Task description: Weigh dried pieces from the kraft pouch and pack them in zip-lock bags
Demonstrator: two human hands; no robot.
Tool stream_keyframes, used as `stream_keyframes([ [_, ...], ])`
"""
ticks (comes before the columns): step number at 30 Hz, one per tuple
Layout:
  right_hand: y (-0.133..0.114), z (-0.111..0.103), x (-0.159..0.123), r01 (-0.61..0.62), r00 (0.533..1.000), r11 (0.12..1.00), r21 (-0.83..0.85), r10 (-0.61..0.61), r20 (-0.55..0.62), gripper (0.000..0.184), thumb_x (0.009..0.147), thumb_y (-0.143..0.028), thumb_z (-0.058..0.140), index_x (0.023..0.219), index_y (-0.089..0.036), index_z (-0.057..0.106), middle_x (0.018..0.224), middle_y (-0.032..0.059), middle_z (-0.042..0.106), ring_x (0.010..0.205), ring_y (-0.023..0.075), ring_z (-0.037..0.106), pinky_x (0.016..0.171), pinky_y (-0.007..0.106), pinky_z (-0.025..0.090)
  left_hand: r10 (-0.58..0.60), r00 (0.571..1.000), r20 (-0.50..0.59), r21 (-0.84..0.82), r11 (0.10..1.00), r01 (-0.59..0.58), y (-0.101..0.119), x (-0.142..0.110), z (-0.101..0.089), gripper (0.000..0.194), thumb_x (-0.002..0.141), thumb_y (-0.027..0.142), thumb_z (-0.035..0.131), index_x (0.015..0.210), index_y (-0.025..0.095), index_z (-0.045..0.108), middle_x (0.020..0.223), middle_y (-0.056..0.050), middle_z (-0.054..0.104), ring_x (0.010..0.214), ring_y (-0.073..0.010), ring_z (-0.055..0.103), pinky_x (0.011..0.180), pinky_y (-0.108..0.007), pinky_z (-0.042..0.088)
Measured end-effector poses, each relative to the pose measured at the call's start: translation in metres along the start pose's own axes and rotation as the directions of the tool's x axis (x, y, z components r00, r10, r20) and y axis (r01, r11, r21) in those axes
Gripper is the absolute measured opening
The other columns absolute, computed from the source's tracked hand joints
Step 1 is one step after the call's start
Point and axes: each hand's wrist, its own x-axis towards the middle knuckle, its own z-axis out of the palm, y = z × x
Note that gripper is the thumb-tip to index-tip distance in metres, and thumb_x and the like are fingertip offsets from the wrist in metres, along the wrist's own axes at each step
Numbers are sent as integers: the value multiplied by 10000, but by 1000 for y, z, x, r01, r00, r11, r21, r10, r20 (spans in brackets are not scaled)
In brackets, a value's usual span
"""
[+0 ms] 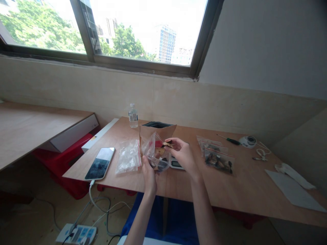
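My left hand [149,175] grips the lower part of a transparent zip bag [153,151] with red-edged seals and brown pieces inside. My right hand [182,156] pinches a dried brown piece [167,144] at the bag's mouth. Behind them stands an open kraft paper pouch [157,132] with a dark inner lining. A digital scale [176,164] lies under my hands, mostly hidden. To the left lies a crumpled transparent bag [128,156]. To the right lie two flat zip bags, one holding dark and brown pieces [218,161], the other [211,146] partly beneath it.
A plastic water bottle [133,116] stands at the wooden table's [122,143] back edge. A charging smartphone [100,163] lies at left. A screwdriver [230,139], a tape roll [247,142] and white paper [293,190] lie at right. A power strip [76,234] sits on the floor.
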Motion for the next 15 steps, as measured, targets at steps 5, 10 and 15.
stream_keyframes([
  [5, 0, -2, 5, 14, 1000, 996, 88, -14, -4, 273, 680, -311, 722, 905, -173, 654, 948, 70, 699, 855, 196, 656, 802, 318, 517, -7, 1000, 23, -16, 1000, 7, 2, 2, -2, 679, 805, 663, 364, 1107, 113, 623, 1020, -154, 686, 716, -182, 663, 469, -200, 413],
  [10, -11, -9, 25, 102, 986, 971, 217, -70, -152, 340, 645, -352, 753, 915, -173, 652, 941, 66, 696, 892, 195, 650, 834, 327, 523, 42, 999, 15, -46, 998, -41, 3, 5, -6, 638, 841, 622, 341, 1192, 148, 584, 1031, -135, 689, 762, -172, 665, 533, -209, 451],
  [15, -23, -11, 66, 269, 939, 943, 197, -212, -269, 342, 660, -355, 741, 934, -177, 643, 959, 63, 686, 886, 180, 645, 801, 299, 536, 64, 998, -16, -53, 997, -64, 6, 9, -11, 620, 834, 621, 358, 1196, 171, 585, 1044, -121, 688, 702, -151, 653, 450, -185, 391],
])
